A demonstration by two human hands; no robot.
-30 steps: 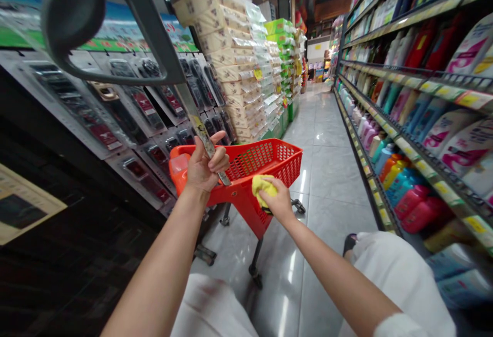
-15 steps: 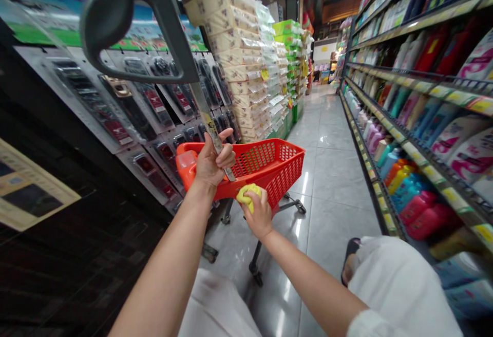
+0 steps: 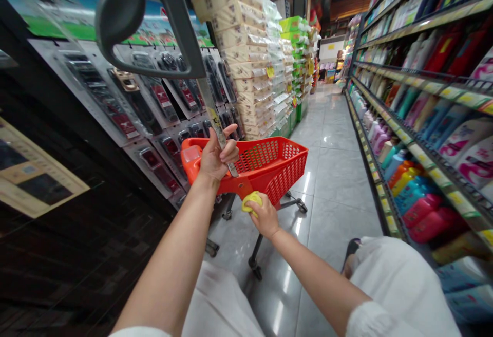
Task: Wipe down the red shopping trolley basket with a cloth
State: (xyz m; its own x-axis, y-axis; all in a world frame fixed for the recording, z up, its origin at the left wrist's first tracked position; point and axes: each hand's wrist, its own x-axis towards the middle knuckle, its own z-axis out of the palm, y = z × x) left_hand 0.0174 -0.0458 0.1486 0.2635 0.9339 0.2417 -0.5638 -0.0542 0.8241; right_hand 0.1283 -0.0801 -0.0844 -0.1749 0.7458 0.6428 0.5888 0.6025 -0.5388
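A red plastic shopping cart [image 3: 246,184] with perforated basket walls stands in front of me on the tiled floor. From its near side a metal bar [image 3: 211,108] rises at a slant to a grey looped handle [image 3: 197,57]. My left hand [image 3: 217,157] is closed around the lower part of this bar, with the index finger sticking out. My right hand [image 3: 266,217] grips a bunched yellow cloth [image 3: 251,201] at the lower edge of the cart's near side. Whether the cloth presses on the plastic or the leg below, I cannot tell.
Racks of packaged belts [image 3: 154,88] hang at left, above a dark panel [image 3: 96,234]. Behind the cart rise stacked beige packs [image 3: 246,59] and green packs [image 3: 296,44]. Shelves of bottles [image 3: 419,193] line the right side. A grey tiled aisle [image 3: 331,131] runs between.
My right hand and the cloth have moved slightly down the cart's side. My left hand keeps its hold on the bar. The whole view has shifted a little.
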